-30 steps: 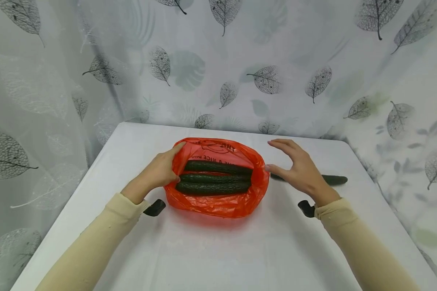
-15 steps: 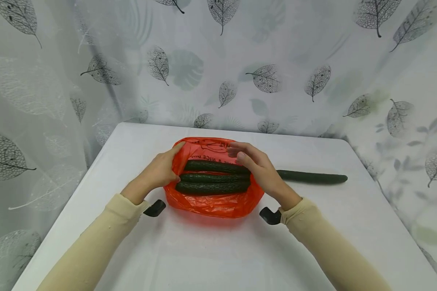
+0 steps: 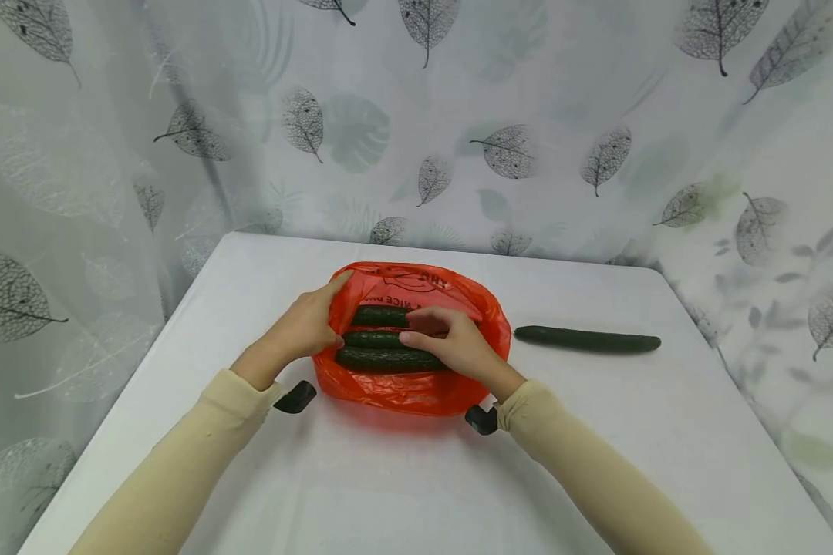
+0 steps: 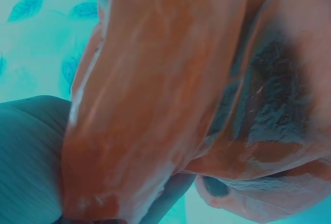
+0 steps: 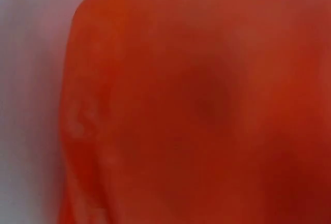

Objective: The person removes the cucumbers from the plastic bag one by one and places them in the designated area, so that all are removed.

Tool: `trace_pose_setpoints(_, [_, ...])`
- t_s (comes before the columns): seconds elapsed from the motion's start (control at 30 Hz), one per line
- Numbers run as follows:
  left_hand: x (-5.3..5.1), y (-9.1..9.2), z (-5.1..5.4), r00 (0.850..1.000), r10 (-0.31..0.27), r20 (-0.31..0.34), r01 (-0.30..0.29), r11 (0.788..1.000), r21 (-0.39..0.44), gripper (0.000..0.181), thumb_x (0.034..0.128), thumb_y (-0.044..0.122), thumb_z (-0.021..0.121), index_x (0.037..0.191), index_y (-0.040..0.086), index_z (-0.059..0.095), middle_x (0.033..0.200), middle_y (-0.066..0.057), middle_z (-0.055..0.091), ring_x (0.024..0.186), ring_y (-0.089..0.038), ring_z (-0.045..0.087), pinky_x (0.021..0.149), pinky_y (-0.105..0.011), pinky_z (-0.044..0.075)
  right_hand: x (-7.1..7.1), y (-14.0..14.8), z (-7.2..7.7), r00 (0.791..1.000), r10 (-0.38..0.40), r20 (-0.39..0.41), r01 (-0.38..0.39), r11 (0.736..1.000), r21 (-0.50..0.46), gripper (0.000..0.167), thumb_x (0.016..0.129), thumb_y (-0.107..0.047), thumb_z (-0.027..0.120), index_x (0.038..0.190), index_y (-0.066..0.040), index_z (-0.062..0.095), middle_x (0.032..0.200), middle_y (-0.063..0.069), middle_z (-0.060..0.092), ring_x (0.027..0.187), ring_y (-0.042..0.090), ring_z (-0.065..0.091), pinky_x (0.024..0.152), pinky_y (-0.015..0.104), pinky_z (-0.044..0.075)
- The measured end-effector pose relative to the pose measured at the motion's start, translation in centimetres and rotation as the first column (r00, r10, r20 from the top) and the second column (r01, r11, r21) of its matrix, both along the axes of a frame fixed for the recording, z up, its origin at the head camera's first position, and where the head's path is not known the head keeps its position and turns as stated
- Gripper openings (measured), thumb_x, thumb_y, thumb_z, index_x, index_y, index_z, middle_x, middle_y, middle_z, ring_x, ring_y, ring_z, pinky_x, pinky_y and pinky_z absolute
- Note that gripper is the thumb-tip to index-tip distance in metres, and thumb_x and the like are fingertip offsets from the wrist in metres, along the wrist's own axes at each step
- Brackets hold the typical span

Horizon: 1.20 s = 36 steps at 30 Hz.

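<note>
Gripping left rim of red bag (image 3: 403, 398) at frame centre with left hand (image 3: 301, 327), holding right hand (image 3: 458, 343) over cucumbers (image 3: 375, 339) inside (cannot tell if gripping), presumably firm, slick-skinned, fairly heavy, best grasped mid-length, clear of thin, tear-prone bag.

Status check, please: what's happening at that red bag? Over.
Left hand holding side of red bag. Right hand over three cucumbers inside, grip unclear. Fourth cucumber outside, right of bag. No obstruction seen.

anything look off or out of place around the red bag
Nothing looks spilled or damaged. The one stray is a lone cucumber lying on the table to the right of the red bag, while three other cucumbers sit inside it.
</note>
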<state>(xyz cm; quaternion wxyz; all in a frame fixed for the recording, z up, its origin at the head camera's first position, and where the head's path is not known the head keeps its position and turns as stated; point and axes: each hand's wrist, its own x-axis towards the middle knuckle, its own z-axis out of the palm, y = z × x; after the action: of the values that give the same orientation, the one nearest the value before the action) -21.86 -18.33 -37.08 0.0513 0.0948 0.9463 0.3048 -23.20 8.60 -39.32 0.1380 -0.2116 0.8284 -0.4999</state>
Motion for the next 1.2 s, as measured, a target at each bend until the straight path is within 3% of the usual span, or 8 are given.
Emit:
trace_pose_setpoints(0.17, [-0.1, 0.1, -0.1, 1.0, 0.001, 0.0, -0.001, 1.0, -0.002, 0.109, 0.0718, -0.003, 0.083, 0.161, 0.009, 0.022, 0.141, -0.027, 0.053, 0.12, -0.043, 0.054, 0.1, -0.057, 0.047, -0.2, -0.2, -1.3, 1.0, -0.008, -0.027, 0.011, 0.991, 0.13, 0.054, 0.083, -0.044, 0.083, 0.127, -0.015, 0.07, 0.121, 0.0, 0.069, 0.113, 0.015, 0.062, 0.096, 0.038, 0.052])
trace_pose_setpoints(0.4, [0.1, 0.1, 0.0, 1.0, 0.004, 0.007, -0.004, 1.0, 0.006, 0.109, 0.0722, -0.004, 0.083, 0.161, 0.01, 0.021, 0.141, -0.026, 0.053, 0.12, -0.043, 0.055, 0.099, -0.057, 0.048, -0.1, -0.7, -2.3, 0.994, -0.015, -0.111, 0.048, 0.954, 0.296, 0.046, 0.08, -0.043, 0.085, 0.12, -0.021, 0.075, 0.114, -0.007, 0.07, 0.114, 0.017, 0.057, 0.101, 0.04, 0.047])
trace_pose_setpoints(0.8, [0.0, 0.1, -0.2, 1.0, 0.007, 0.021, -0.007, 1.0, 0.019, 0.11, 0.0719, -0.004, 0.082, 0.162, 0.011, 0.02, 0.14, -0.026, 0.053, 0.119, -0.043, 0.055, 0.097, -0.057, 0.049, 0.4, -1.6, -2.9, 0.989, -0.008, -0.15, 0.064, 0.925, 0.375, 0.041, 0.079, -0.038, 0.087, 0.116, -0.024, 0.077, 0.115, -0.004, 0.068, 0.114, 0.02, 0.057, 0.102, 0.044, 0.044])
trace_pose_setpoints(1.2, [0.1, 0.1, 0.0, 1.0, 0.01, 0.016, -0.01, 1.0, 0.018, 0.11, 0.0722, -0.003, 0.083, 0.162, 0.011, 0.021, 0.139, -0.026, 0.054, 0.12, -0.043, 0.055, 0.099, -0.057, 0.048, 0.5, -2.1, -3.5, 0.962, 0.073, -0.264, 0.05, 0.901, 0.431, 0.039, 0.079, -0.035, 0.088, 0.114, -0.021, 0.079, 0.107, -0.002, 0.065, 0.105, 0.022, 0.057, 0.096, 0.045, 0.046])
